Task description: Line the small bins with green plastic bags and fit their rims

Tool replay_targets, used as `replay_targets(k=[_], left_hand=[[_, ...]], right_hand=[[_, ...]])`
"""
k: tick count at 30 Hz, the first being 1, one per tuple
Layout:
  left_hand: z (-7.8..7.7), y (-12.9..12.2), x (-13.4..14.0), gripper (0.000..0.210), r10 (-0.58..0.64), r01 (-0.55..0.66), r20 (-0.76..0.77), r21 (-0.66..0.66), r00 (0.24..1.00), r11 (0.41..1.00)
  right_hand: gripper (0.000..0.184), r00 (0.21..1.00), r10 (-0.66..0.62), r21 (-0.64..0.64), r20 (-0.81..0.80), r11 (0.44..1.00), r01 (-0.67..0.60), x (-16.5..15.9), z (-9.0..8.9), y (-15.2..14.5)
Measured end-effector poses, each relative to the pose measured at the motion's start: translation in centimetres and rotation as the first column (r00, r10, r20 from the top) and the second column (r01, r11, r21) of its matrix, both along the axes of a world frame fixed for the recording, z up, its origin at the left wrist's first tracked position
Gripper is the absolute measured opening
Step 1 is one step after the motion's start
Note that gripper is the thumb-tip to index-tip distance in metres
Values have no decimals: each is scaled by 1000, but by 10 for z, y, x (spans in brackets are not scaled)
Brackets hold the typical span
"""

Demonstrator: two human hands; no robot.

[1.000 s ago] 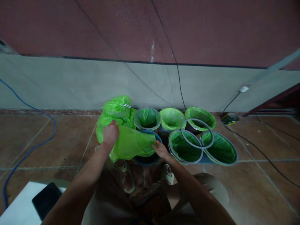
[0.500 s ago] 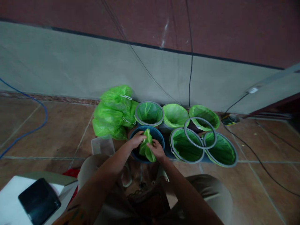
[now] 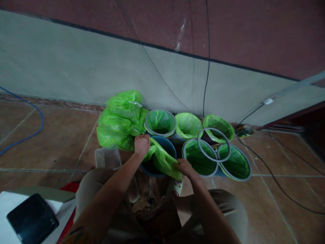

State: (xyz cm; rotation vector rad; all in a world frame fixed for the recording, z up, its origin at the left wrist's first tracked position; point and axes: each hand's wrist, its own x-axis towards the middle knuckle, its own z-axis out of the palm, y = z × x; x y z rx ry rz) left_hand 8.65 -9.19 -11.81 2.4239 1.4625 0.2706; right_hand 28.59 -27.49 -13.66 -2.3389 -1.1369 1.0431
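A green plastic bag (image 3: 164, 159) is stretched slantwise across the mouth of a blue bin (image 3: 169, 143) between my knees. At the bin's left rim, my left hand (image 3: 142, 144) is closed on one edge of the bag. My right hand (image 3: 184, 166) grips the opposite edge, out past the bin's right side. Part of the bag hangs over the dark inside of the bin. Just behind stands a bin with a grey ring (image 3: 160, 135) over its green liner. To the right of my right hand is another ringed bin (image 3: 186, 159) with a green liner.
Filled green bags (image 3: 119, 118) lean on the wall at left, beside a clear plastic tub (image 3: 108, 157). More lined bins (image 3: 189, 125) stand at right, with a loose grey ring (image 3: 230, 145) on top. Cables (image 3: 269, 176) run over the tiles. A black device (image 3: 33, 218) rests at lower left.
My hands have moved apart, left hand to the left rim and right hand to the right. The bunched green bag is now spread wide between them. The view has shifted slightly.
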Motion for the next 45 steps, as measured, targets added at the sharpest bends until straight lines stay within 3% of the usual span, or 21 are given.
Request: replay_targets(k=[1,2,4,5,8,10,12,15,17,18,20,22,24,27,30,34,37,41,45], left_hand=[[1,-3,2,32,-25,26,18,-20,1000,999],[1,-7,5,30,-65,66,40,-36,997,997],[2,-14,8,26,-150,153,83,-34,985,988],[2,-17,10,25,-186,189,94,-24,978,982],[5,-24,12,24,-216,217,91,2,972,976],[6,-27,13,23,-186,186,53,12,981,983],[4,-29,12,26,-131,131,-26,6,991,991],[-3,-29,6,35,-74,64,-168,-66,983,996],[-5,-22,-3,36,-39,9,-224,-134,974,991],[-4,-16,-9,36,-5,-34,-236,-158,972,987],[-1,0,-24,39,85,-131,-237,-183,968,974],[3,16,-38,41,139,-186,-225,-203,964,961],[5,28,-48,42,124,-173,-216,-228,969,958],[0,30,-48,47,30,-78,-171,-282,985,956],[-7,22,-37,49,-47,-1,-140,-322,989,947],[-7,16,-24,35,-48,-16,-190,-318,981,948],[-6,22,-17,31,-28,-28,-174,-311,984,950],[-14,37,-2,34,14,-45,-102,-311,995,949],[-31,54,16,35,92,-136,-146,-330,985,934]], right_hand=[[16,993,43,-44,113,998,-38,-3,3,2],[30,975,70,-58,210,997,-60,-8,6,6],[57,949,83,21,303,995,-94,-19,11,19],[62,946,90,86,311,989,-122,-25,13,28],[33,968,100,235,232,959,-155,-39,13,53],[22,997,32,306,71,950,-52,-44,8,65],[32,977,-85,371,-194,916,154,-45,2,72],[41,810,-226,366,-541,804,469,-32,-4,73],[40,770,-312,351,-557,752,559,-13,-5,68],[38,806,-353,359,-475,759,544,-2,-4,64],[31,901,-393,350,-185,830,434,21,-4,55],[25,943,-324,254,79,921,295,36,-5,46],[21,955,-194,108,223,979,174,38,-7,42],[33,933,-21,12,359,1000,18,22,-10,46],[50,891,81,69,446,990,-125,-1,-9,60],[32,840,258,-18,478,959,-284,-15,-4,78],[25,853,289,-50,435,953,-298,-11,-5,90],[27,905,189,9,380,978,-208,0,-12,112],[30,898,73,27,434,995,-94,7,-26,138]])
